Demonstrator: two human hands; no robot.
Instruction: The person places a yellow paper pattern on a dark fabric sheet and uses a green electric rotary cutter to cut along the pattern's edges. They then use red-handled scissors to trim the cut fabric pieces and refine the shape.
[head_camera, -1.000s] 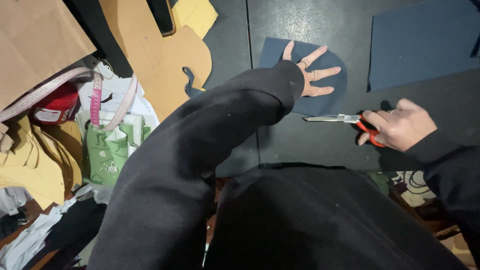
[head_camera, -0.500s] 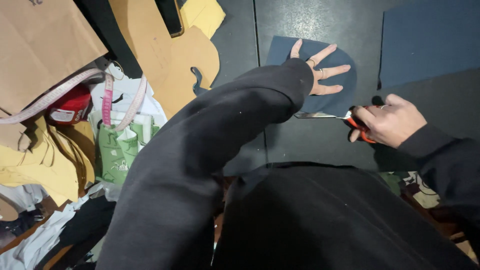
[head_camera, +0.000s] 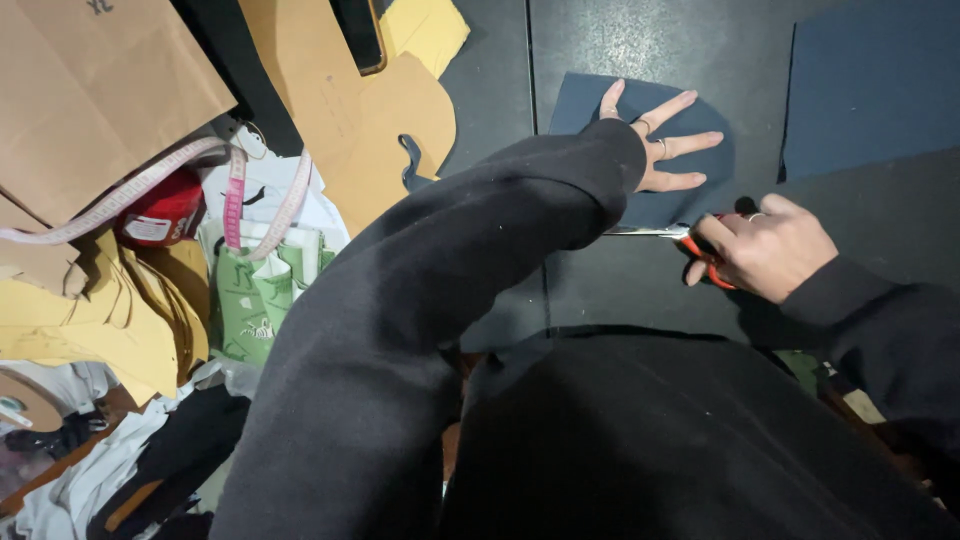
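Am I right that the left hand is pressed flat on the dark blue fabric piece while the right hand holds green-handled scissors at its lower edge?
Not quite: the scissors have red-orange handles, not green, as the head view shows. The rest stands: the left hand lies flat with fingers spread on the dark blue fabric piece, and the right hand holds the scissors at its lower edge.

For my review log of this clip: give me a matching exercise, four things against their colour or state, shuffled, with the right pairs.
Things:
1. left hand
2. scissors
3. measuring tape
4. dark blue piece

States:
A. gripped by the right hand
B. pink and white, draped over the clutter
C. spread flat, fingers apart
D. pinned under a palm

Pairs: 1-C, 2-A, 3-B, 4-D
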